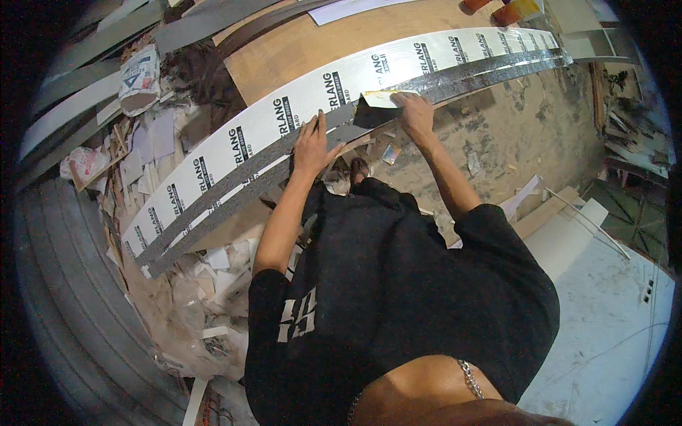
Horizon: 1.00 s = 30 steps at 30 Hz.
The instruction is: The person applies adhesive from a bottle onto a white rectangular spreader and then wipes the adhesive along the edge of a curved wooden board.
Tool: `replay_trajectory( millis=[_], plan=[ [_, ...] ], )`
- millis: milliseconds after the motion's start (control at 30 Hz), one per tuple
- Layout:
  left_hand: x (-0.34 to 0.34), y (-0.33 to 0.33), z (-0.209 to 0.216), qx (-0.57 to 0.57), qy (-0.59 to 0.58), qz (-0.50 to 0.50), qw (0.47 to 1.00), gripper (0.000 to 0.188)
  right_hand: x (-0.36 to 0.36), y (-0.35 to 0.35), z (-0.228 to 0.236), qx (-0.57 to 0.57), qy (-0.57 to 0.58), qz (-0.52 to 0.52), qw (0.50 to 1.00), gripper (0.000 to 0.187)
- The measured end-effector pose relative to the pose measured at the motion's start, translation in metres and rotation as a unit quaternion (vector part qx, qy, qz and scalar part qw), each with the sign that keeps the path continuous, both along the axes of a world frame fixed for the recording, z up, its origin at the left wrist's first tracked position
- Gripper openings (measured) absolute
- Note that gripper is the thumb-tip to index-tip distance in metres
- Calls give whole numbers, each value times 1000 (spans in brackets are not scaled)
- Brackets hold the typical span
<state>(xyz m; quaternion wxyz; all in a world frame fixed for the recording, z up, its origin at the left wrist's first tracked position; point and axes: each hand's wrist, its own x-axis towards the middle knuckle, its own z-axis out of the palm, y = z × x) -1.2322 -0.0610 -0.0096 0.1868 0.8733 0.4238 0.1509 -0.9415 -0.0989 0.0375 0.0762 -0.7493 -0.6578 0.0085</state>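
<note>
And there's the long white board [398,60], printed with dark lettering, stretching in a curve across the space in front of the person, its far end up to the right! Dark grey strips [213,193] run along its near side, matte on the left, glossy toward the right. The left hand [310,148] is down on them, near the middle, thumb spread well apart from the fingers, gripping nothing. Just to its right, the right hand [416,117] has its fingers clamped on a pale piece [382,96] with a dark face, tilted up over the strips. Behind lies a tan sheet [288,60], with orange-stained containers [515,12] at the top right.
</note>
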Motion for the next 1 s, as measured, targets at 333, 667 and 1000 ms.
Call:
replay_trajectory(
  millis=[333, 667, 1000],
  plan=[
    [2, -2, -14, 63, 52, -41, 996, 95, -39, -27, 18, -116, 5, 132, 985, 36],
    [-2, 6, -8, 60, 11, -53, 997, 93, -26, -103, 19, -156, 115, -10, 981, 49],
    [-27, 9, -11, 74, 11, -68, 995, 85, -57, -64, 50, 12, 153, -17, 988, 43]
  ],
)
